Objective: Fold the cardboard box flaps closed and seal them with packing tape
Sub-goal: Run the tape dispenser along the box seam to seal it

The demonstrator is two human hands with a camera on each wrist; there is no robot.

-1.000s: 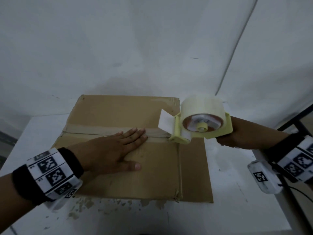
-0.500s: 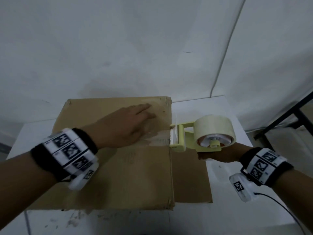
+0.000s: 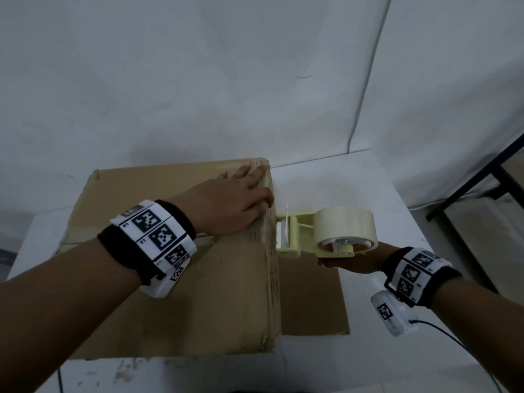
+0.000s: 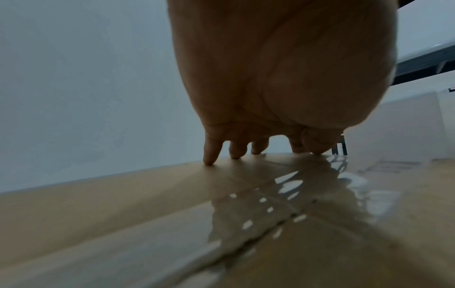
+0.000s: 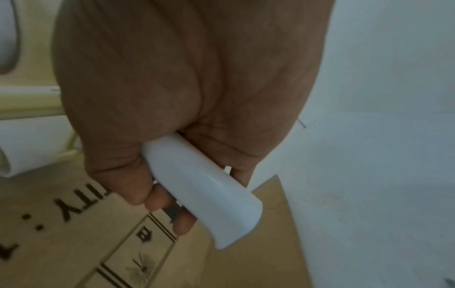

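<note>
On box (image 3: 175, 293) top, left hand (image 3: 232, 202) flat, right hand (image 5: 172, 93) gripping dispenser handle (image 5: 209, 194)

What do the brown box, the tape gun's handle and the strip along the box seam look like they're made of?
The brown cardboard box looks like matte corrugated cardboard, creased and frayed along its edges. The white tape gun handle looks like smooth moulded plastic with a soft sheen. The clear glossy tape strip is probably plastic film: it mirrors the left hand above it.

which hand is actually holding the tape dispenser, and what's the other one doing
The right hand grips the tape dispenser by its white handle. The left hand lies flat, fingers straight, pressing the box top.
</note>
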